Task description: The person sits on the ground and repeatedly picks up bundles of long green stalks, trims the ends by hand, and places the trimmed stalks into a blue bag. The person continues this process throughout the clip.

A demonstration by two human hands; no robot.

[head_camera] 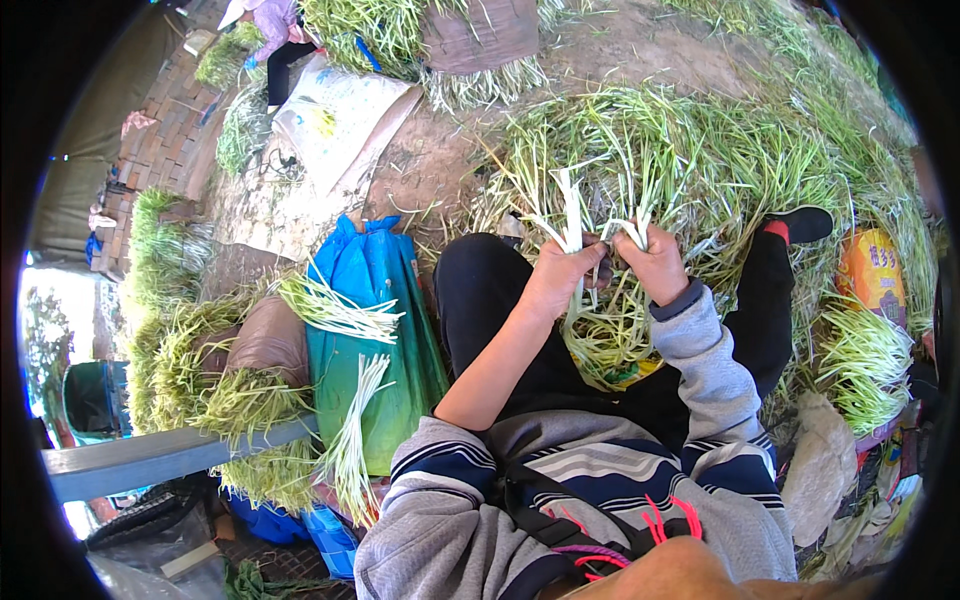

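My left hand grips a few thick white stalks of a chive-like leafy vegetable, their pale ends pointing away from me. Close beside it, my right hand pinches thinner pale leaves that bend over at the fingers. The two sets of fingertips almost meet, and which strands pass between them cannot be told. Limp, stripped leaves lie heaped in my lap below both hands, partly over a yellow printed bag. A broad pile of loose green leaves spreads beyond my hands.
Sorted white-stemmed bundles rest on a blue-green plastic bag at left. Wrapped bundles stand beside it above a grey metal bar. At right are another pale bundle and a stone. A person bends at upper left.
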